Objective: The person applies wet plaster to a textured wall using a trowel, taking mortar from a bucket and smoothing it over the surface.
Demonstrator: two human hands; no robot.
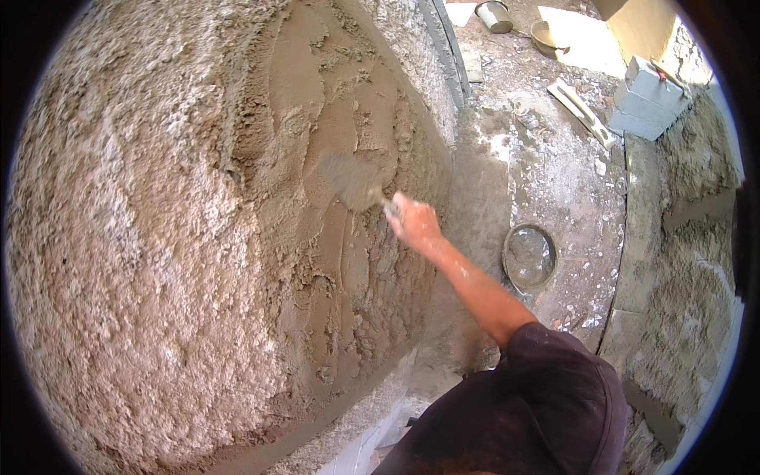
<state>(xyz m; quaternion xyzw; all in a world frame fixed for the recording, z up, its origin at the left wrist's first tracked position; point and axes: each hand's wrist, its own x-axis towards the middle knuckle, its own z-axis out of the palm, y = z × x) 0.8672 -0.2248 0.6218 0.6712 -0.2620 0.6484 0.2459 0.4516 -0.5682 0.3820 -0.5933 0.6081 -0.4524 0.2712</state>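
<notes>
My right hand (416,222) is closed round the handle of a trowel (348,180), its blade smeared by motion. That blade is over the wet grey-brown mortar (321,229) spread on the wall; whether it touches cannot be told. The mortar lies in uneven strokes and ridges, smoother toward the top. To its left the rough, pale wall surface (134,229) shows bare. My right arm reaches up and left from a dark sleeve. My left hand is not in view.
A round basin (530,255) with mortar residue stands on the debris-strewn floor, right of my arm. Farther off are a long pale float (580,112), a grey block (649,99), a bucket (495,17) and another bowl (548,36). A second rough wall (693,293) runs along the right.
</notes>
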